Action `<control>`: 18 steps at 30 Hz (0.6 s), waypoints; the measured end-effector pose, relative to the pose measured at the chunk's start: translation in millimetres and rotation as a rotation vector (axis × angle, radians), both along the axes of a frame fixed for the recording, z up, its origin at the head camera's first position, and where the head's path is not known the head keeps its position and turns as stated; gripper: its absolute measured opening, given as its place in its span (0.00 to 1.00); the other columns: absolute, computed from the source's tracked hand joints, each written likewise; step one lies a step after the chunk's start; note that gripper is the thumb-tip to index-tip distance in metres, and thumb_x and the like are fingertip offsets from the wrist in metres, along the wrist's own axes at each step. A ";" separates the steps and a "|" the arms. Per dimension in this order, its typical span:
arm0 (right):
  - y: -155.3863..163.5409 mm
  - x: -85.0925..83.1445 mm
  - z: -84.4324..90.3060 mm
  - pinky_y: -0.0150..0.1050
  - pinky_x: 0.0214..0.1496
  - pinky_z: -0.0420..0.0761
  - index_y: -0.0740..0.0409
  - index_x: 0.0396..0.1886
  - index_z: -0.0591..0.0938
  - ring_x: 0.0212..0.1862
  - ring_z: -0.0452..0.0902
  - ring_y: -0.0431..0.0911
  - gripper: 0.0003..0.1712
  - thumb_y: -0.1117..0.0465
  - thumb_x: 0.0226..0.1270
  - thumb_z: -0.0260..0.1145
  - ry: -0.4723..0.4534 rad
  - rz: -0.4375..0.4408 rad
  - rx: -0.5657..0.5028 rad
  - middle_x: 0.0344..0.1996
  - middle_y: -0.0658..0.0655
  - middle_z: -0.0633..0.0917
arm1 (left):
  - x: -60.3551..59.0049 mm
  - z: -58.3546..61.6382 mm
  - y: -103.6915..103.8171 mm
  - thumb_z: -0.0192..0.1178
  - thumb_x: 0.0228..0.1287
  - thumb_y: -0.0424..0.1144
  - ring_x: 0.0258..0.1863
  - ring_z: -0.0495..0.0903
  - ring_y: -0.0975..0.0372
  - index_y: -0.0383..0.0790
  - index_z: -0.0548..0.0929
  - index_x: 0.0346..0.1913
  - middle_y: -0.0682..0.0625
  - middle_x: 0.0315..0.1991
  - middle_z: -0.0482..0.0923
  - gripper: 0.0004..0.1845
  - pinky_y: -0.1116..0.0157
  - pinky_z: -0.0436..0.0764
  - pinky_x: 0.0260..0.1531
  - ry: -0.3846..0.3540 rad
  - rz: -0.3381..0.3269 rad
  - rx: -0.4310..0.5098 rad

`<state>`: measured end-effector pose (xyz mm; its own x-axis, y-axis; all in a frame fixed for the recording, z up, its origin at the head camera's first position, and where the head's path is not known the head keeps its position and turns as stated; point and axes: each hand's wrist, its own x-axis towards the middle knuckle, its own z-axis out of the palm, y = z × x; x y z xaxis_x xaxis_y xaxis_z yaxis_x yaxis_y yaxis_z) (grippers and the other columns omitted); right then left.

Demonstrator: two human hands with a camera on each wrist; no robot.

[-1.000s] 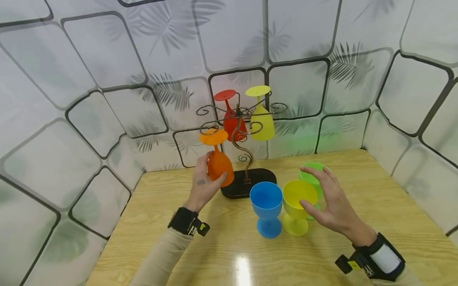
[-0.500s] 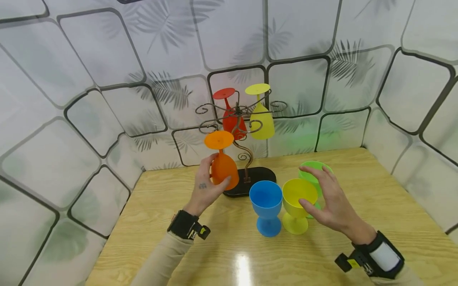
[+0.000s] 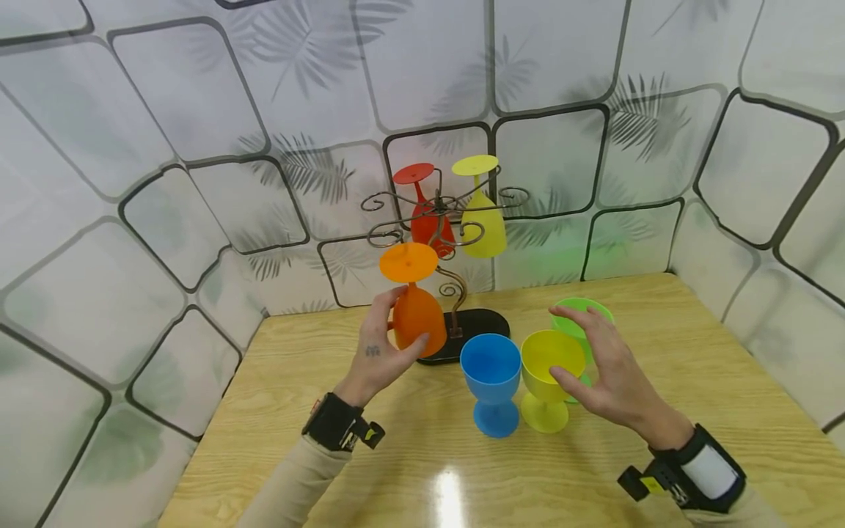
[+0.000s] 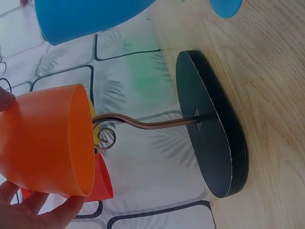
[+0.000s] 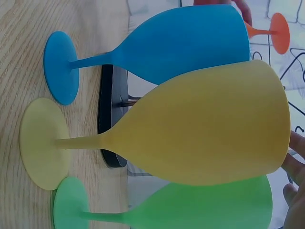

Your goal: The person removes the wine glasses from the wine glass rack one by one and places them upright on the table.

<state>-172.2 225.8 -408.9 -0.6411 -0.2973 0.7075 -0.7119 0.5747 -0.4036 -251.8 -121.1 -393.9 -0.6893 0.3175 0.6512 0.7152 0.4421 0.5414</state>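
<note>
Holding the orange goblet (image 3: 416, 308) upside down by its bowl, my left hand (image 3: 379, 352) has fingers and thumb curled round the widest part, foot up, just in front of the metal rack (image 3: 441, 242) and level with its lower hooks. From the left wrist view the orange goblet (image 4: 47, 140) shows a thin, even wall and an open mouth facing the rack's black base (image 4: 212, 126); I judge it to be light moulded plastic, stiff enough not to buckle under a moderate squeeze, matt rather than slick, and unlikely to break if knocked. The bowl is the sensible place to grip, since that leaves the stem and flat foot free. The stem looks slender, so I would not lever on it.

My right hand (image 3: 604, 367) is spread, fingers relaxed, cupped beside the yellow goblet (image 3: 551, 378) without clearly closing on it; whether the fingertips touch it I cannot tell. The blue goblet (image 3: 491, 385) stands just beside the yellow one, and the green goblet (image 3: 581, 323) just behind, all three upright on the wooden table (image 3: 693, 352) and close enough to jostle one another.

On the rack hang a red goblet (image 3: 429, 220) and a second yellow-green one (image 3: 484, 220), both inverted.
</note>
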 end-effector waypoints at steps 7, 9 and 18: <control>-5.5 -0.7 3.5 0.39 0.82 0.51 0.68 0.73 0.68 0.70 0.68 0.49 0.44 0.58 0.57 0.71 0.026 0.036 -0.014 0.66 0.66 0.77 | 5.7 7.6 0.6 0.73 0.56 0.37 0.56 0.76 0.49 0.37 0.69 0.70 0.40 0.64 0.74 0.39 0.50 0.87 0.37 0.027 -0.037 0.013; -9.1 -0.9 6.2 0.34 0.80 0.54 0.69 0.73 0.68 0.69 0.68 0.49 0.43 0.53 0.63 0.69 0.053 0.069 -0.026 0.66 0.67 0.77 | 7.6 9.5 1.2 0.73 0.56 0.37 0.56 0.77 0.49 0.37 0.69 0.70 0.40 0.64 0.74 0.39 0.51 0.87 0.37 0.038 -0.051 0.015; -30.3 10.8 27.2 0.29 0.77 0.60 0.67 0.74 0.67 0.72 0.68 0.48 0.44 0.57 0.61 0.72 0.032 0.180 0.001 0.71 0.62 0.74 | 16.0 21.4 4.2 0.73 0.56 0.37 0.57 0.79 0.51 0.38 0.68 0.71 0.41 0.65 0.74 0.40 0.55 0.87 0.39 0.051 -0.089 0.021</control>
<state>-161.3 195.5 -381.7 -0.5549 -0.4061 0.7261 -0.8157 0.4373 -0.3787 -235.8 -116.9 -372.5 -0.6246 0.3623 0.6918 0.7781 0.3642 0.5118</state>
